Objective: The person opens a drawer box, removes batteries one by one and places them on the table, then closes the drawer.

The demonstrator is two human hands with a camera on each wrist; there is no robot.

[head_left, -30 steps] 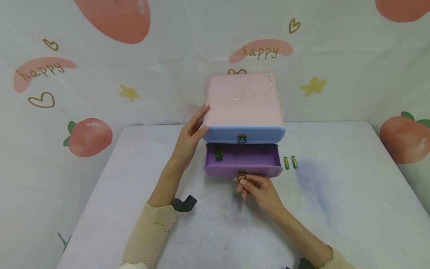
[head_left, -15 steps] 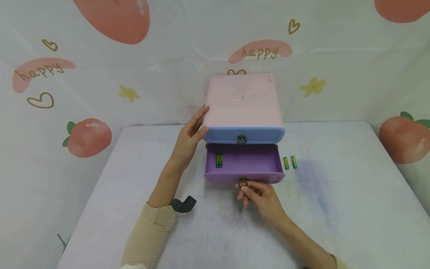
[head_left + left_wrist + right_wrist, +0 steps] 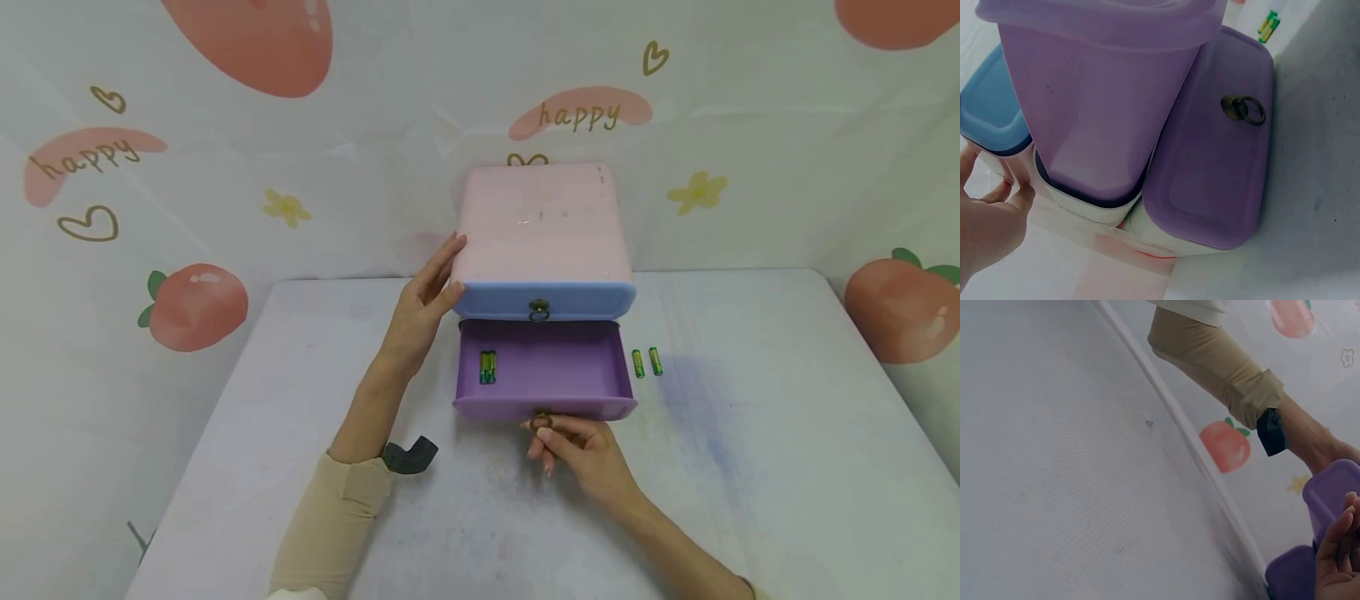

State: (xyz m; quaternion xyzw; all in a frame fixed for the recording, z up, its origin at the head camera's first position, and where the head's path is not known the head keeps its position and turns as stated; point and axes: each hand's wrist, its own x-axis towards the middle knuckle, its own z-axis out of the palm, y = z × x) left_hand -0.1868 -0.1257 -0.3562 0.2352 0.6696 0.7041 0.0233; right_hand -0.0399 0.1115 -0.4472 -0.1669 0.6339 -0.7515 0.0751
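Observation:
A small cabinet with a pink top stands at the back of the table, its blue top drawer closed. Below that, a purple drawer is pulled well out, with two green batteries at its left side. My right hand pinches the brass ring pull on its front between thumb and fingers. My left hand rests against the cabinet's left side, fingers extended along it and thumb at the front corner. The left wrist view also shows a closed purple bottom drawer.
Two more green batteries lie on the white table, just right of the open drawer. A printed cloth hangs behind the cabinet. A dark piece is attached at the left wrist.
My right hand has drawn the purple drawer farther out toward me, and the batteries inside have come forward with it. The left hand stays put on the cabinet.

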